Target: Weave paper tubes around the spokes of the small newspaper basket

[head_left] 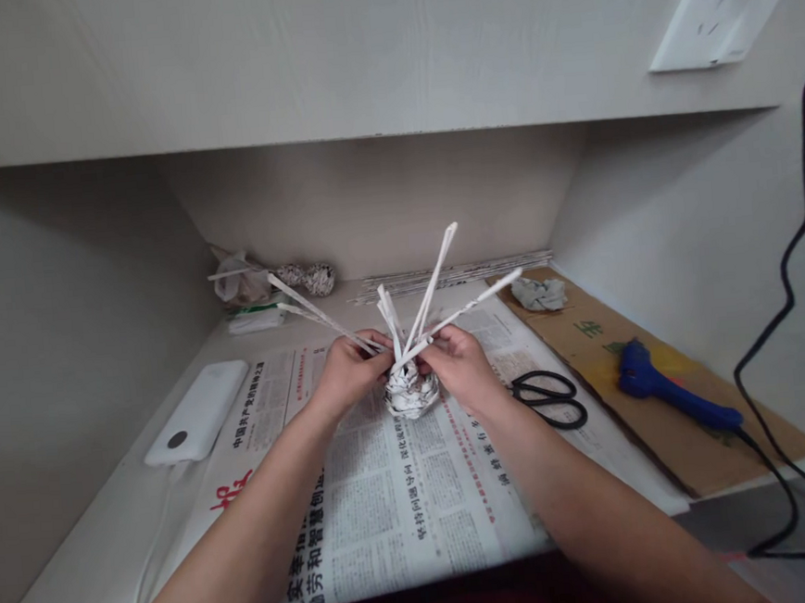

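A small woven piece of rolled newspaper (pixel 412 394) stands in the middle, its rounded base near the newspaper sheet (pixel 384 517) spread on the desk. Several white paper tubes (pixel 435 276) fan up and outward from its narrow neck. My left hand (pixel 353 370) is closed at the neck's left side, fingers pinching the paper tubes there. On the other side my right hand (pixel 461 362) has thumb and fingers closed around tubes by the neck. The fingertips are partly hidden behind the tubes. Black-handled scissors (pixel 550 399) lie just right of my right wrist.
A blue hot glue gun (pixel 674 392) and a crumpled grey lump (pixel 538 294) rest on cardboard (pixel 602 351) at right. Its black cord hangs beside the wall. A white power bank (pixel 198 412) lies left. Long paper tubes (pixel 456 277) and another woven piece (pixel 313 279) sit at the back.
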The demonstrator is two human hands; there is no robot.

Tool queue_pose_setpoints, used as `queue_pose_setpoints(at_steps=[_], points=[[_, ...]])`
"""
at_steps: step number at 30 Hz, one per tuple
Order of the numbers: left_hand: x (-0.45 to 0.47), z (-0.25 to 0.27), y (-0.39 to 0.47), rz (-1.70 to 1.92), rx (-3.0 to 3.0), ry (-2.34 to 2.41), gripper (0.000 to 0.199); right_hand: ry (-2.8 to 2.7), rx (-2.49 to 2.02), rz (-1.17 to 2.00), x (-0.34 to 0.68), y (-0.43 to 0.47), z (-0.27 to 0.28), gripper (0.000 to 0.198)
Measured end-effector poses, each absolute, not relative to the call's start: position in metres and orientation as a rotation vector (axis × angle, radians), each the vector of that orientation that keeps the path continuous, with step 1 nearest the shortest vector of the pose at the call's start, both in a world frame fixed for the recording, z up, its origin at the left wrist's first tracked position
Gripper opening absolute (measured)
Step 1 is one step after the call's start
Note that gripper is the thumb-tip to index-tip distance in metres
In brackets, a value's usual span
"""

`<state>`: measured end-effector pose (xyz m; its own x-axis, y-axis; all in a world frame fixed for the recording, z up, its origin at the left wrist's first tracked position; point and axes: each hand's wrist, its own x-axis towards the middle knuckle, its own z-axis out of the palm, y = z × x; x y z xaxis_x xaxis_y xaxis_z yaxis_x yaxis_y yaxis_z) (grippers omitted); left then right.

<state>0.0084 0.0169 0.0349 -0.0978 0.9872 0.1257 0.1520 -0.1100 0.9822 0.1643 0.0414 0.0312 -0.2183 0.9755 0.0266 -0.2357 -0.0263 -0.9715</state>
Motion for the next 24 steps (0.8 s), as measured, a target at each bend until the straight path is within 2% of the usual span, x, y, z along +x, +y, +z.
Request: queue_pose_setpoints(at_steps=[13, 20, 24], points=[[0.0059, 0.0340, 0.0188, 1.300, 1.215, 1.160, 0.022, -1.413, -0.843, 1.409, 0.1686, 0.0426, 0.0274, 0.010], [0.0064, 0.0358, 0.0191, 1.353, 1.291, 1.222, 0.015, -1.245, -0.878, 1.581, 0.1674, 0.0444, 0.0321, 0.020], [0.0068, 0.0357, 0.0175, 1.353, 1.318, 1.308, 0.013, -1.258, -0.916, 1.536, 0.1676, 0.0445, 0.0286, 0.027]])
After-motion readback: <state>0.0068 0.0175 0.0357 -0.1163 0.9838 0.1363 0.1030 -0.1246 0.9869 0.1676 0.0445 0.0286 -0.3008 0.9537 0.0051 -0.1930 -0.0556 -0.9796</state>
